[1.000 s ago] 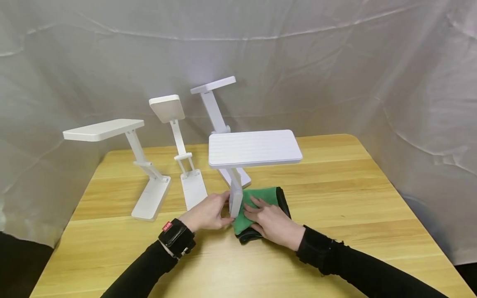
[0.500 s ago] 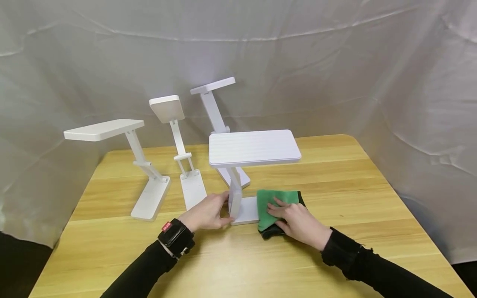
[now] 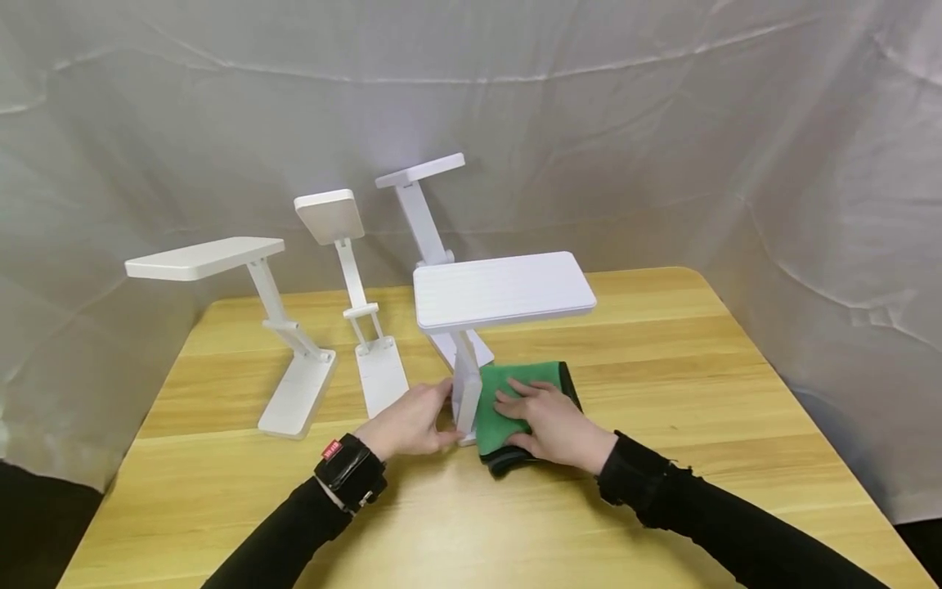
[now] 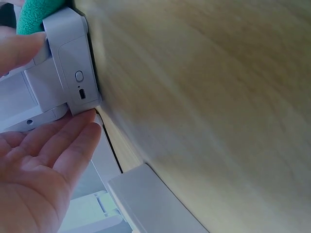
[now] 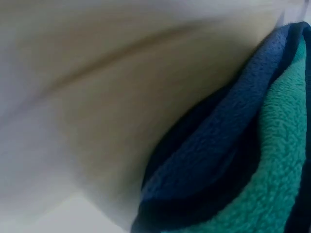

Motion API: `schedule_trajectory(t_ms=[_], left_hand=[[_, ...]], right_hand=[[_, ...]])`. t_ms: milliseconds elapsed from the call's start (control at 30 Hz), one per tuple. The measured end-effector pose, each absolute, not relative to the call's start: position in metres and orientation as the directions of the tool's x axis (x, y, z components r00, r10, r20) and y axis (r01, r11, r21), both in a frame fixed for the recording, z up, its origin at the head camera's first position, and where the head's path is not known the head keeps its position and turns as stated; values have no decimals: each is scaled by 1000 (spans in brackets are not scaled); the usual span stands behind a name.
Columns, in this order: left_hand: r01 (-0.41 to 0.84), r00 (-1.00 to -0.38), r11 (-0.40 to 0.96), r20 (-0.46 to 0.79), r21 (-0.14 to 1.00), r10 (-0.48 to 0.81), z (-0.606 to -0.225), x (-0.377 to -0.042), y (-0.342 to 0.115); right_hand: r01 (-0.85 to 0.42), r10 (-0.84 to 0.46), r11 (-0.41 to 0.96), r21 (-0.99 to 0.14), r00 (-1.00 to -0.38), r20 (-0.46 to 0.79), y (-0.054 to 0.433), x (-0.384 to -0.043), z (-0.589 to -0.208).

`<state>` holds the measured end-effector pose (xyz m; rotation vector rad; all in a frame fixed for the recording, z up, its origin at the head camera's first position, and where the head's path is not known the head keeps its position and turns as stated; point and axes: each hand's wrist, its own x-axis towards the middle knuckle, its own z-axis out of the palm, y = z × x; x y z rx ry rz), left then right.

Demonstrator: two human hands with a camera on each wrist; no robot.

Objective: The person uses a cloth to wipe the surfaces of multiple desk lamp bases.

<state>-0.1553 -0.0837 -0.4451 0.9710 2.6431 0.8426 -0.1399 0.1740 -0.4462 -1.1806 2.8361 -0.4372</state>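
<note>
A grey fabric backdrop (image 3: 662,147) is hanging behind a wooden table (image 3: 677,368), whose surface is carrying four white desk lamps. The nearest lamp (image 3: 504,290) is standing around the middle of the surface, its flat head reaching toward the right edge; being top-heavy on that side, it could tip if pushed hard. The left lamp (image 3: 221,255) is standing nearest the left edge, the rear lamp (image 3: 423,221) closest to the far edge, and the middle lamp (image 3: 352,274) between them. The rear lamp is standing just behind the nearest one, so a backward shove could knock the two together.

A folded green cloth (image 3: 495,425) is lying just right of the nearest lamp's upright, apparently over its base; a fold catching there could drag the lamp. The right hand (image 3: 555,421) is pressing the cloth with relaxed, spread fingers. The left hand (image 3: 412,419) is gripping the lamp's low end between thumb and fingers, opened only to its width; a slackening hold could let it slide. Smallest, a button (image 4: 79,76) and a port (image 4: 82,93) are facing outward, where a straying finger could press the button.
</note>
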Motion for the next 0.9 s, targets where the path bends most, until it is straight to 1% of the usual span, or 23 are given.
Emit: schedule_trajectory(t_ms=[100, 167, 300, 533, 633, 733, 900], left_hand=[[542, -758, 611, 21, 576, 652, -445, -156, -83], [545, -756, 607, 26, 578, 655, -445, -156, -82], [546, -754, 601, 29, 584, 656, -445, -156, -81], [517, -761, 608, 0, 603, 649, -444, -155, -82], [513, -763, 614, -9, 601, 646, -444, -156, -83], [517, -764, 622, -12, 589, 646, -445, -157, -85], [521, -763, 624, -10, 582, 646, -446, -157, -86]], right_hand=[[-714, -731, 642, -281, -680, 58, 164, -139, -444], [-721, -739, 637, -272, -672, 51, 162, -138, -445], [-721, -731, 648, -244, -680, 68, 169, -134, -449], [-726, -716, 664, -178, -686, 129, 193, -128, -451], [-721, -707, 664, -197, -691, 148, 204, -127, -449], [-707, -690, 661, -252, -705, 164, 212, -126, -447], [-666, -652, 681, -305, -741, 163, 218, -127, -448]])
